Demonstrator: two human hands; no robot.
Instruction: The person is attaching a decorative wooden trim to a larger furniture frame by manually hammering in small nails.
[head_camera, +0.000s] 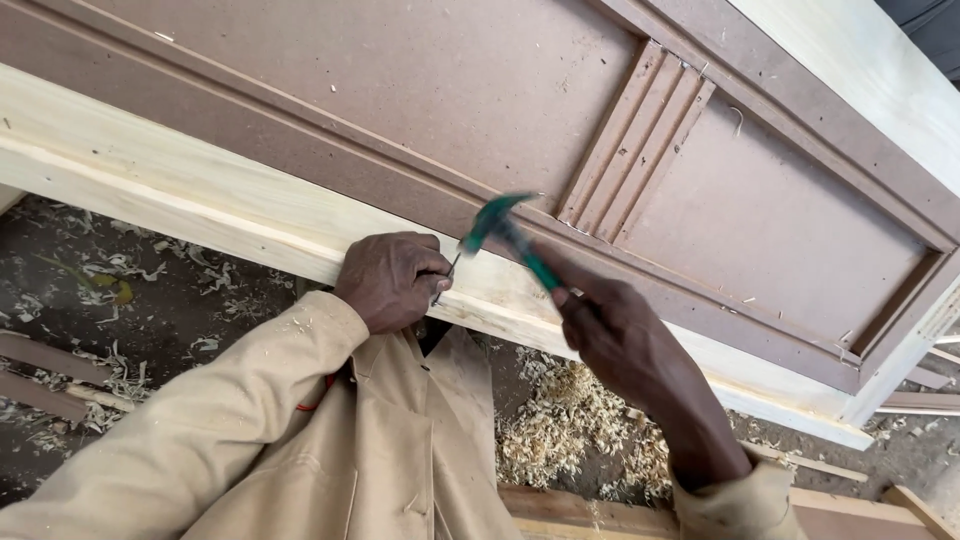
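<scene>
While the beige work coat (330, 440) fills the bottom, the left hand (392, 280) pinches a thin steel nail (446, 277) upright against the pale wooden door frame edge (250, 215) so the right hand (620, 335), fist closed round a blurry green-handled hammer (505, 235), can hit it, brown recessed door panel (480, 90) beyond.

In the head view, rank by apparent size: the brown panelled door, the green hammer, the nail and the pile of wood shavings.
1. Brown panelled door, fills most of the view.
2. Pile of wood shavings.
3. Green hammer, in the right hand; motion-blurred, so its outline is unsure.
4. Nail, pinched by the left hand.
</scene>
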